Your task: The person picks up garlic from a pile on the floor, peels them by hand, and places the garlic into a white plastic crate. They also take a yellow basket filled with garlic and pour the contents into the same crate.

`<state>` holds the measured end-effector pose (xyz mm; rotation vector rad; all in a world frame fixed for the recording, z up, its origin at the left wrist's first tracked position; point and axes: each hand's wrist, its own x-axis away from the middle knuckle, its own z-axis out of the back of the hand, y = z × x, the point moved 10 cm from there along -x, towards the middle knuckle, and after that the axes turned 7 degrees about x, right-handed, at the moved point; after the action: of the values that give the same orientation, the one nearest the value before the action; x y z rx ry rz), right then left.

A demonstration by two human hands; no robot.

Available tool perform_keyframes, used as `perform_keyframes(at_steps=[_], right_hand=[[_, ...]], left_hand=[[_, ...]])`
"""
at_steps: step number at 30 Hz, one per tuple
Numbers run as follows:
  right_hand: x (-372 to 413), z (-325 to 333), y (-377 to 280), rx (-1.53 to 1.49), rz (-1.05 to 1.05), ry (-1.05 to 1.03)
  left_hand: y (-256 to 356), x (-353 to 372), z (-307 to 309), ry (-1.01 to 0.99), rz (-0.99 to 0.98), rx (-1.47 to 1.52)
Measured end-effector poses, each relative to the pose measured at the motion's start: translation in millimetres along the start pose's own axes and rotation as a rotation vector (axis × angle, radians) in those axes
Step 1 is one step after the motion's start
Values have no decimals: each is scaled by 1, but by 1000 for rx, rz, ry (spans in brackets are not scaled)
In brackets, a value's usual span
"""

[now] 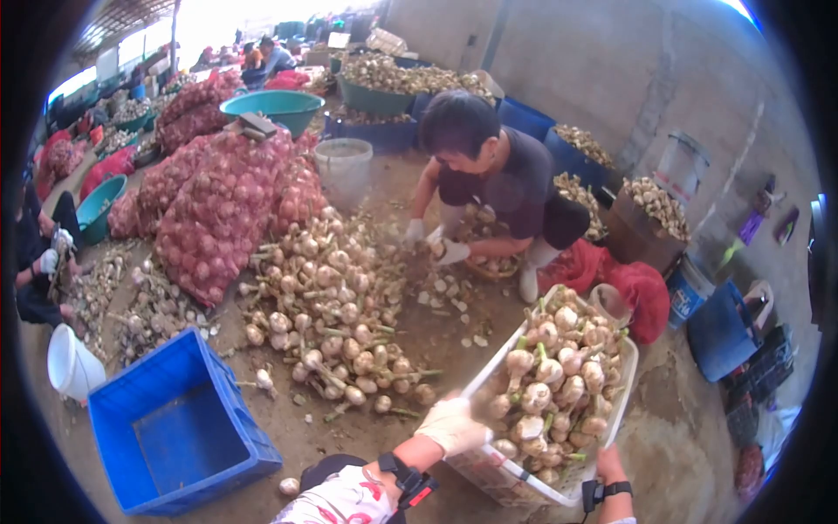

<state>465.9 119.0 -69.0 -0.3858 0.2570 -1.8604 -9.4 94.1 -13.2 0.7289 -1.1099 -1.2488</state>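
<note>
A white plastic crate [628, 384], heaped with garlic bulbs [559, 375] on short stems, is tilted in front of me. My left hand [454, 425], in a pale glove, is closed at its near left edge. At the near right corner, my right hand [611, 467] is closed on the rim, its fingers partly hidden. Both wrists wear dark straps. Just beyond the crate's left side, a large pile of garlic [336, 306] spreads over the floor.
A blue bin [188, 345] stands at the left beside a white bucket [74, 362]. A gloved co-worker [497, 175] squats ahead among garlic. Red mesh sacks [227, 192] of garlic lie behind the pile. Another person [39, 253] sits far left. Blue tubs [720, 336] line the right wall.
</note>
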Motion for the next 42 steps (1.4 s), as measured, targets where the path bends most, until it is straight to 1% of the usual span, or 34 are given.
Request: perform_keyframes(at_steps=[5, 8, 11, 14, 17, 21, 24, 26, 29, 32, 35, 38, 40, 42], right_hand=[[6, 2, -8, 18, 4, -8], [16, 11, -25, 46, 18, 6], [10, 6, -16, 15, 56, -6], [12, 9, -21, 61, 29, -6], [8, 6, -12, 62, -1, 0], [5, 4, -6, 112, -26, -22], [2, 1, -6, 105, -12, -21], [2, 1, -1, 45, 14, 47], [3, 1, -4, 14, 8, 25], [-3, -5, 8, -12, -22, 6], [-1, -3, 1, 36, 36, 3], [-2, -3, 7, 20, 26, 17], [-1, -3, 6, 9, 28, 11], [-2, -4, 7, -2, 27, 9]], left_hand=[[2, 0, -1, -26, 0, -27], [5, 1, 3, 5, -10, -9], [13, 3, 1, -32, -40, -51], [12, 3, 2, -6, -41, -47], [6, 3, 3, 5, -17, -36], [9, 3, 4, 24, -55, -43], [11, 3, 5, 24, -60, -38], [10, 4, 5, 21, -48, -23], [16, 5, 6, -4, -69, -35], [21, 7, 5, -36, -65, -67], [18, 6, 6, -10, -51, -76], [15, 6, 3, -18, -70, -49], [10, 3, 4, 33, -74, -42], [11, 3, 5, 30, -75, -31]])
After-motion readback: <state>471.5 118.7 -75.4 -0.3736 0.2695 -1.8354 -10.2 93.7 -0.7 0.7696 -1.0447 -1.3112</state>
